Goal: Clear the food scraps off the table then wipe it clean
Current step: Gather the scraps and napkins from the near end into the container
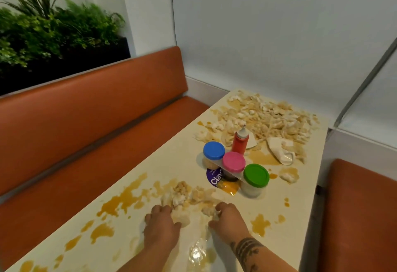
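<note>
Lettering on the purple label under the jar pack reads "Clay"; smaller print is blurred. Just nearer than that pack, the left hand curls round a pale lump of food scraps on the table. The right hand clutches more in curled fingers and thumb, and a bigger heap lies beyond the pack.
</note>
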Demonstrator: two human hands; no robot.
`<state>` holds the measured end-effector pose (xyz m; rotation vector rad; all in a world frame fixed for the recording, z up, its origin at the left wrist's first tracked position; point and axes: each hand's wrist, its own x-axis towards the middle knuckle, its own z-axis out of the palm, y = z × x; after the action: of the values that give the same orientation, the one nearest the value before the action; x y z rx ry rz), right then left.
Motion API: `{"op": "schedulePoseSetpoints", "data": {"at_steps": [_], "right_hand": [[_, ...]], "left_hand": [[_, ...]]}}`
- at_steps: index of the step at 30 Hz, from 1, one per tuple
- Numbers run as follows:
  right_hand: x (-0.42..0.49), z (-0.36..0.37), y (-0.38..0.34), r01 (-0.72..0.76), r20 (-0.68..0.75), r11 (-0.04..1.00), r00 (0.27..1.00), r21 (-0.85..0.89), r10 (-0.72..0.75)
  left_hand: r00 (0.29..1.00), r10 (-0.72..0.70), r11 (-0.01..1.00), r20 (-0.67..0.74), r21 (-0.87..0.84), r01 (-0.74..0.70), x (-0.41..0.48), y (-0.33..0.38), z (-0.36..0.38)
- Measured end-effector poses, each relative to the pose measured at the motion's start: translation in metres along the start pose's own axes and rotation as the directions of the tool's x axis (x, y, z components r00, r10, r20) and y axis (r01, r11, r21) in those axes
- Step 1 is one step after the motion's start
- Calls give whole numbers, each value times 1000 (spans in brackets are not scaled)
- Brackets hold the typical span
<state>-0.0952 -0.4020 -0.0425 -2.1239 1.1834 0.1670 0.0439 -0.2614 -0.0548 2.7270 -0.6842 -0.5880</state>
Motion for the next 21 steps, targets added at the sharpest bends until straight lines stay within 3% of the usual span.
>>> {"op": "schedulePoseSetpoints", "data": {"at_steps": [3,7,13,21], "right_hand": [[8,3,2,69,15,990,998,-122,-68],[21,-11,4,130,82,981,989,-141,-119],[34,-26,-6,300,109,939,953,-170,-284],[32,9,-4,382,126,898,924,-219,-362]], "left_hand": [[998,61,997,8,47,-61,5,0,1],[994,105,994,40,10,-105,4,2,-2],[999,26,971,-26,-239,-32,3,18,-7],[999,-40,957,-33,-287,29,15,5,-12]]}}
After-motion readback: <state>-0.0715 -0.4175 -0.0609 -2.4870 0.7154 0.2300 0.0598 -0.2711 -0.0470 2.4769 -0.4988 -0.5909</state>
